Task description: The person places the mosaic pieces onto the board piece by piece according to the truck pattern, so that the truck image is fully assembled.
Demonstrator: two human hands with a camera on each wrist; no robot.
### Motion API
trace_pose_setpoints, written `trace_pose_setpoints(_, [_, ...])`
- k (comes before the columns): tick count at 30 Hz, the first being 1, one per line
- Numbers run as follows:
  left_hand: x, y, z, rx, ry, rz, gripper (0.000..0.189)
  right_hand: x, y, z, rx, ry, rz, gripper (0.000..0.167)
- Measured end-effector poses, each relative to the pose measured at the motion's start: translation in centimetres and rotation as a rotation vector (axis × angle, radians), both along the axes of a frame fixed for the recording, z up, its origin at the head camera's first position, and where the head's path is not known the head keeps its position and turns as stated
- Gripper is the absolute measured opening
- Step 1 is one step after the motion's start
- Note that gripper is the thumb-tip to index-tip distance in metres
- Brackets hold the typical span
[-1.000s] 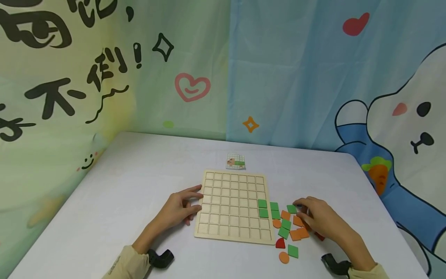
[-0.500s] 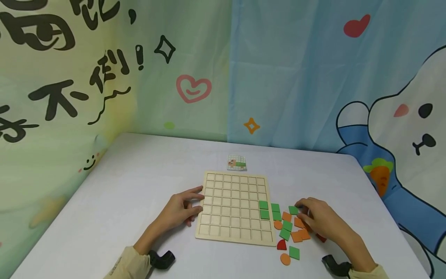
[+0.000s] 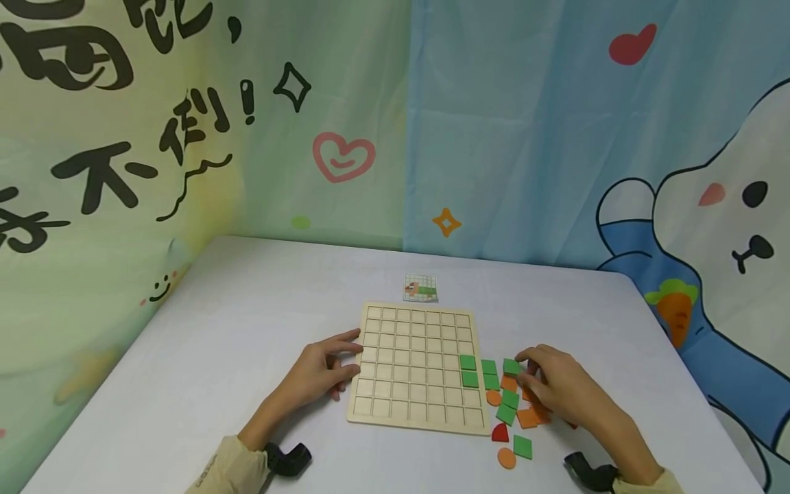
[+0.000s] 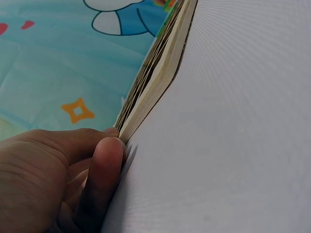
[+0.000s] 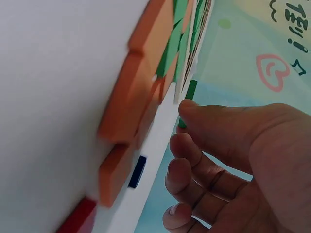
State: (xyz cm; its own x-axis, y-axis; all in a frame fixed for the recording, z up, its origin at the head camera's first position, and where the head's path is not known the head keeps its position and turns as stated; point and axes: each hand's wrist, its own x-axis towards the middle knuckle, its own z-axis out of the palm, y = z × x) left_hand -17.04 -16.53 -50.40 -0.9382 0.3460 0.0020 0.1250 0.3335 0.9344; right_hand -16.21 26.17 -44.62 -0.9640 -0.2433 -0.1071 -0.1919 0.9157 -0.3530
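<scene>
Along the left edge of a pale wooden grid board (image 3: 395, 374), my left hand (image 3: 317, 367) rests with its thumb and fingertips against the side. The left wrist view shows the thumb and a finger touching the board's rim (image 4: 146, 104). My right hand (image 3: 564, 384) pinches a green square tile (image 5: 191, 90) between thumb and finger, above the loose pieces to the board's right. Two green tiles (image 3: 468, 370) sit in the board's right-hand column. Part of the pile is hidden under my right hand.
Loose orange square tiles (image 3: 527, 418), orange round pieces (image 3: 507, 458), a red rounded piece (image 3: 500, 433) and several green tiles (image 3: 522, 447) lie right of the board. A small dark blue piece (image 5: 138, 172) is among them. A picture card (image 3: 420, 288) lies behind the board.
My right hand has moved slightly left with the green tile, which now sits closer to the board. The left hand stays at the board's edge.
</scene>
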Motion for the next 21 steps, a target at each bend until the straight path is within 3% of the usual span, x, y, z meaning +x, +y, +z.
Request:
trace_pose_setpoints(10, [-0.1, 0.1, 0.0, -0.006, -0.002, -0.010, 0.041, 0.0, -2.4, 0.3, -0.054, -0.024, 0.042, 0.029])
trace_pose_setpoints(21, [-0.1, 0.0, -0.1, 0.013, -0.001, -0.011, 0.041, 0.1, -4.2, 0.0, -0.050, 0.023, 0.129, 0.026])
